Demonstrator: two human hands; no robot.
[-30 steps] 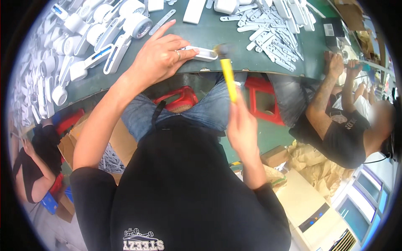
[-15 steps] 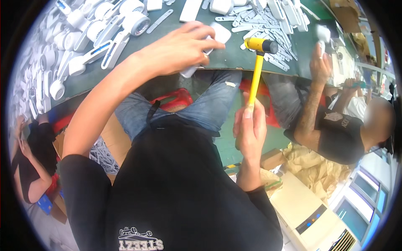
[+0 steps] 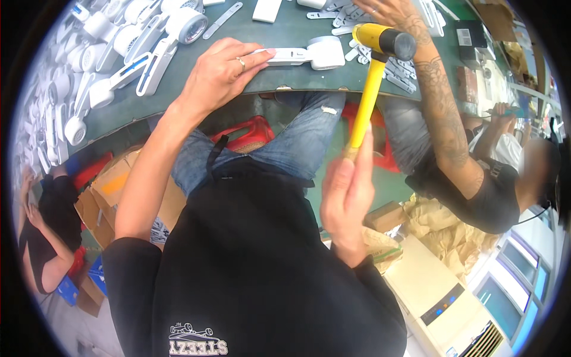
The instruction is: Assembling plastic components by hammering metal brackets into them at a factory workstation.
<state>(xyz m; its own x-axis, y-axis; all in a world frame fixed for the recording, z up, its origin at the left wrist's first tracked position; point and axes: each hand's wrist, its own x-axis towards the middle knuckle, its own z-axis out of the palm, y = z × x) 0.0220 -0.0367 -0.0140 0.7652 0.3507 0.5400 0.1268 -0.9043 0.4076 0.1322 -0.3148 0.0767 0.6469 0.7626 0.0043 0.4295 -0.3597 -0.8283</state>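
Observation:
My left hand (image 3: 223, 74) is closed on the handle end of a white handheld fan (image 3: 327, 53), or a device shaped like one. It lies along the near edge of the green table, its wider head pointing right and a narrow slot showing in the handle. In my right hand (image 3: 348, 202) is a mallet (image 3: 367, 101) with a yellow handle, gripped near the bottom. The mallet's head, yellow with a black face, is raised upright, right of the white fan and apart from it.
Many white fans (image 3: 125, 41) are heaped at the table's left. Flat grey strips (image 3: 398, 77) lie in a pile at far right, where a co-worker's hand (image 3: 386, 12) reaches in. Cardboard boxes (image 3: 113, 184) stand below left; a beige machine (image 3: 428, 285) is at lower right.
My left hand has shifted left, and the fan now lies lengthwise with its head rightward. The mallet has moved slightly right and appears larger. The co-worker's arm has swung over the strips.

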